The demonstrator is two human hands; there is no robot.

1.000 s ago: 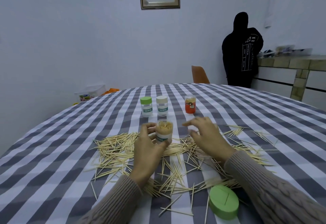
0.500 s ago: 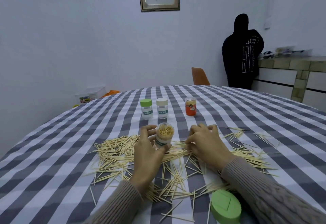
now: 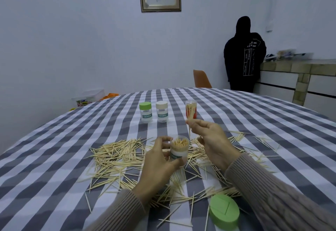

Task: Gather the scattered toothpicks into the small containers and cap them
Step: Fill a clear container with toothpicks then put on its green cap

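Note:
My left hand [image 3: 160, 160] grips an open clear container [image 3: 179, 150], packed with upright toothpicks, just above the table. My right hand [image 3: 211, 140] is raised to its right and pinches a small bunch of toothpicks [image 3: 190, 114] that fan upward. Loose toothpicks [image 3: 118, 155] lie scattered over the checked tablecloth around both hands. A loose green cap [image 3: 224, 211] lies near the front edge at the right. Further back stand a green-capped container [image 3: 145, 112], a beige-capped container [image 3: 162, 111] and an orange-labelled container [image 3: 193, 111] partly behind the held bunch.
The table [image 3: 54, 149] wears a grey and white checked cloth. An orange chair [image 3: 201, 79] stands behind its far edge. A person in a black hoodie [image 3: 244, 56] stands at a counter [image 3: 300, 67] at the back right. A clear box [image 3: 89, 98] sits at the far left.
My right hand has lifted off the table with a pinch of toothpicks and risen above the pile. My left hand keeps holding the open container, tilted slightly more.

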